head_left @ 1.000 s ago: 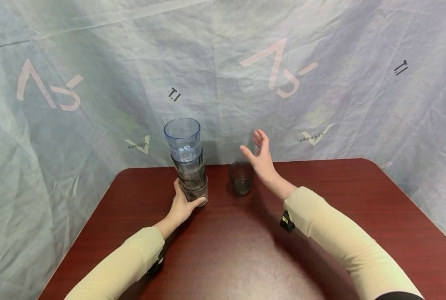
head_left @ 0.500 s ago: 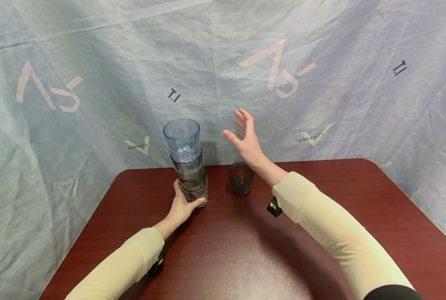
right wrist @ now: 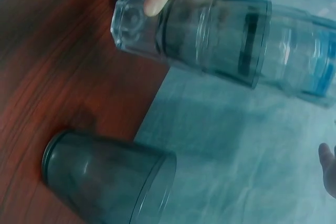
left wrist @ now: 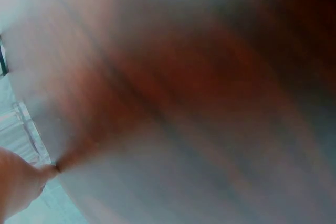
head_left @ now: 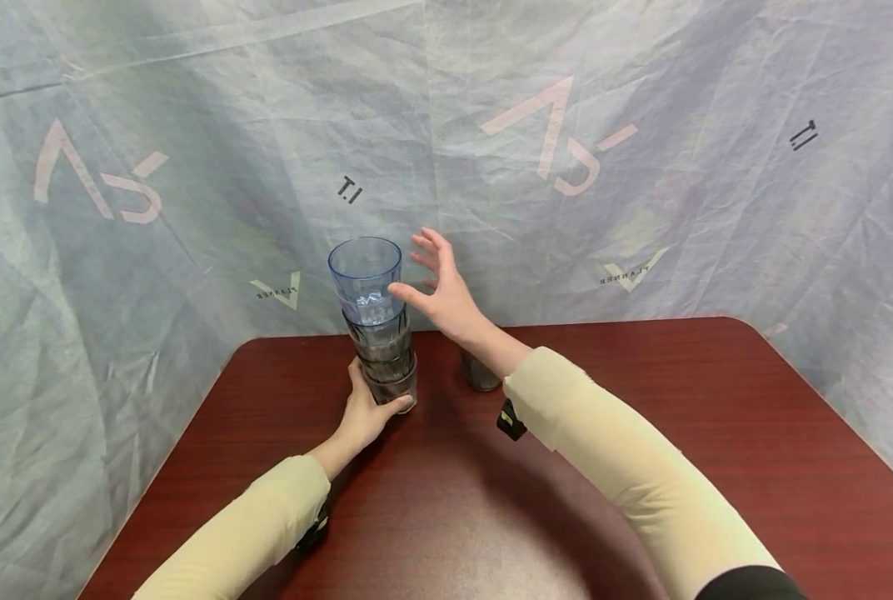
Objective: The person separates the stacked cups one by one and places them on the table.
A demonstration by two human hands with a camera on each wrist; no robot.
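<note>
Blue cup (head_left: pixel 366 279) atop a stack of grey cups (head_left: pixel 382 354), right hand (head_left: pixel 450 296) alongside

The stack rises near the far edge of the table (head_left: pixel 431 517), its long axis close to upright; in the head view its top leans left, though whether by true tilt or lens effect cannot be told. The left hand (head_left: pixel 364 412) grips the lowest cup, thumb across the front. Fingers spread and holding nothing, the right hand is nearer to the blue cup, at about its height. Its thumb overlaps the rim side in the head view, but the right wrist view shows a gap. The governing relation appears sideways: blue cup just left of the right hand. A single grey cup (head_left: pixel 481 374), mouth up, stands right of the stack, partly hidden by the right arm (head_left: pixel 611 450).
</note>
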